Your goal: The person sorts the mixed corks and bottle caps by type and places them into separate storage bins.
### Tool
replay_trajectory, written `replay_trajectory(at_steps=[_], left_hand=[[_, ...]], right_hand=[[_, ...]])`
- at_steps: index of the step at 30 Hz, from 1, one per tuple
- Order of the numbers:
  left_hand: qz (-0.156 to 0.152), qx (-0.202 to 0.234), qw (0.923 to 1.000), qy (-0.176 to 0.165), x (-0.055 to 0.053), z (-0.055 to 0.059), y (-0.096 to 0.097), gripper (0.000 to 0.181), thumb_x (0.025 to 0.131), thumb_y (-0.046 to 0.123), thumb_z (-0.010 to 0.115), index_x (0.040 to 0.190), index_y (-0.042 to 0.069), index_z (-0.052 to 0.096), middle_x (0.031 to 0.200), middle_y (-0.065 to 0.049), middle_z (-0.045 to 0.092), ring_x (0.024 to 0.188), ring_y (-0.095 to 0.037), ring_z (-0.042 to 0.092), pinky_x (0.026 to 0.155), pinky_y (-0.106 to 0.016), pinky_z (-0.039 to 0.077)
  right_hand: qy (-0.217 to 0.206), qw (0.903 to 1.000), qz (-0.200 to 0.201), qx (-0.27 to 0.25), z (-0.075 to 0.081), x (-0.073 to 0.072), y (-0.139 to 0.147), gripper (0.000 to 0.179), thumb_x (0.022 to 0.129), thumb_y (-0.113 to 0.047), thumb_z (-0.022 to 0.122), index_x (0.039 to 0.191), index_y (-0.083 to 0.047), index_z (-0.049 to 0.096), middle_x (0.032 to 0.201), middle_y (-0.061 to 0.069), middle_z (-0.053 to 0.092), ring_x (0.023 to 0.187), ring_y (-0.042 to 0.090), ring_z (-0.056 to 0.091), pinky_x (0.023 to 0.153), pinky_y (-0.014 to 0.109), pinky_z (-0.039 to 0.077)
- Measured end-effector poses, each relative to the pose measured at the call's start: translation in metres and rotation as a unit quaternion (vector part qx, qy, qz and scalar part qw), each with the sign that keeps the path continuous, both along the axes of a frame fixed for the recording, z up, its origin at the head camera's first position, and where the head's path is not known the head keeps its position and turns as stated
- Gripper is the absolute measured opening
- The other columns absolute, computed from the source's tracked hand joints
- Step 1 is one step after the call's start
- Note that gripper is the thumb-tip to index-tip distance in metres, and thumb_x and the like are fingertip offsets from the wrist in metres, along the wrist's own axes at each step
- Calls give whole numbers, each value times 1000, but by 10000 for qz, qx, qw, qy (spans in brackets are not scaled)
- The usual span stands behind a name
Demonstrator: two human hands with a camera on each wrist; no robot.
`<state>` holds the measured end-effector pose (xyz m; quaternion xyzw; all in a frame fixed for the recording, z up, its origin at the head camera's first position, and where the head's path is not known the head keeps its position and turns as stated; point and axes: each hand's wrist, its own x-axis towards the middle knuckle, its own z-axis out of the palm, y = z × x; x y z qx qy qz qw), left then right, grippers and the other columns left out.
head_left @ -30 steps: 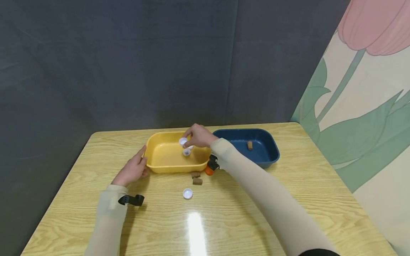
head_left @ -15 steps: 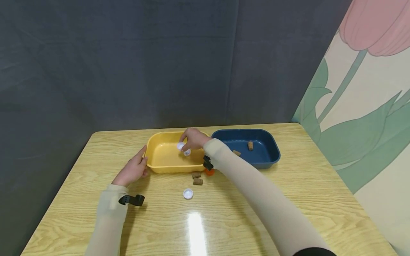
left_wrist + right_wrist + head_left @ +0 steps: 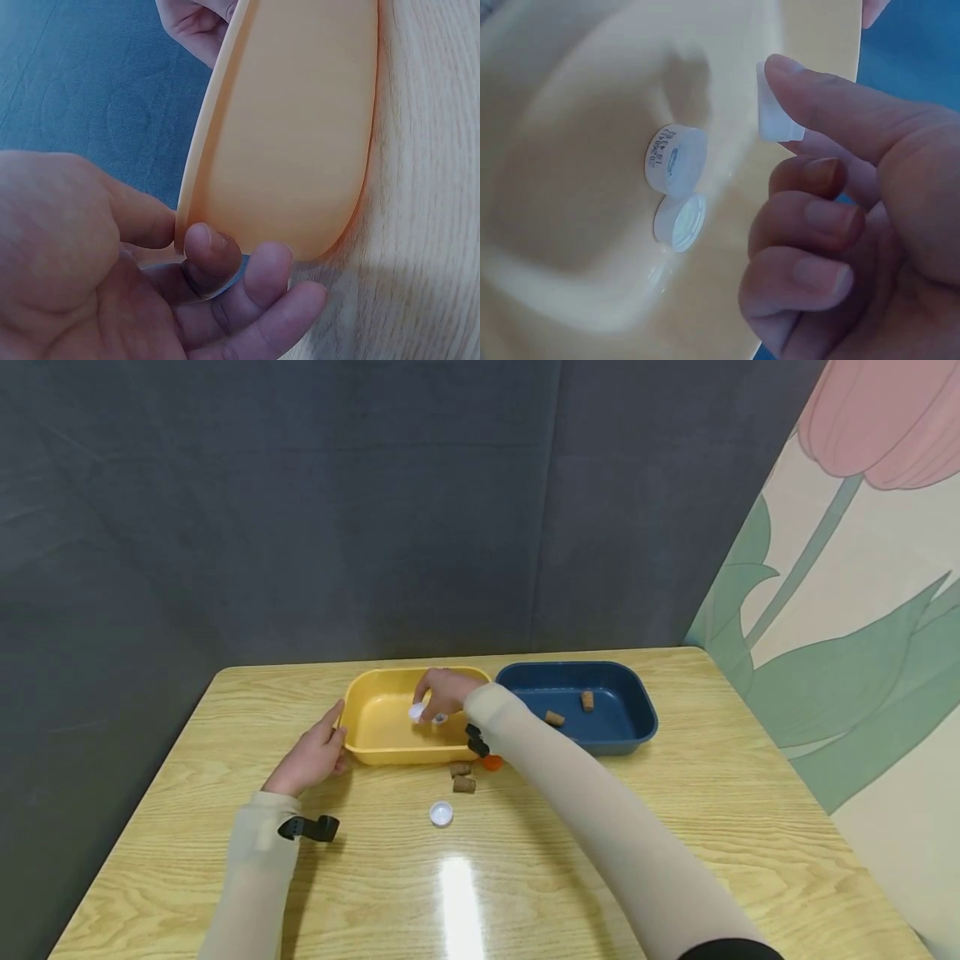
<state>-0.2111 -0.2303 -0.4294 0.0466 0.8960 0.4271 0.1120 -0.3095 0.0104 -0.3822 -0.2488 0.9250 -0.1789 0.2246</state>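
My left hand holds the left end of a yellow plastic basin, pinching its rim between thumb and fingers in the left wrist view. Inside that basin, low over its floor, my right hand pinches a white bottle cap between thumb and index finger, the other fingers curled. Two more white caps lie in the basin in the right wrist view: one with printed digits on its side and, right at its edge, a second cap. The right hand partly covers them in the head view.
A dark blue basin stands at the yellow one's right, with a cork and another cork inside. In front lie two corks, an orange cap and a white cap. A dark cloth hangs behind the table.
My right hand has moved left and down inside the yellow basin with the white cap. A second cork in the blue basin has come out from behind the sleeve. The left hand has stayed put.
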Motion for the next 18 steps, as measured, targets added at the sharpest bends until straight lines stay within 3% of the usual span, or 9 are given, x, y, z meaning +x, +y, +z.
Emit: replay_trajectory(at_steps=[3, 10, 14, 18], left_hand=[[13, -12, 10000, 1, 0, 0, 0, 58, 111, 14, 27, 161, 5, 1, 80, -13, 49, 70, -24, 58, 69, -37, 53], [22, -17, 10000, -5, -1, -1, 1, 58, 111, 14, 28, 161, 5, 2, 84, -14, 49, 71, -24, 59, 70, -38, 54], [22, 4, 10000, 10, -1, -1, 0, 58, 111, 14, 28, 161, 5, 2, 82, -14, 49, 71, -24, 58, 70, -39, 54], [-6, -5, 10000, 2, -1, 0, 1, 58, 111, 14, 28, 161, 5, 1, 83, -14, 50, 71, -24, 59, 70, -39, 54]], right_hand=[[-93, 9999, 36, -6, 0, 1, -2, 33, 91, -25, 77, 121, -13, 71, 125, 3, 64, 98, 18, 59, 84, 30, 50], [-136, 9999, 97, -36, -3, 0, -2, 43, 91, -24, 76, 131, -12, 67, 147, 5, 52, 130, 25, 51, 103, 37, 47], [-114, 9998, 145, -117, -4, -1, 0, 42, 92, -24, 75, 131, -11, 67, 147, 6, 52, 128, 24, 53, 102, 38, 47], [-34, 9993, 224, -285, -7, 0, 6, 40, 93, -24, 74, 130, -11, 68, 142, 6, 56, 113, 21, 60, 92, 34, 50]])
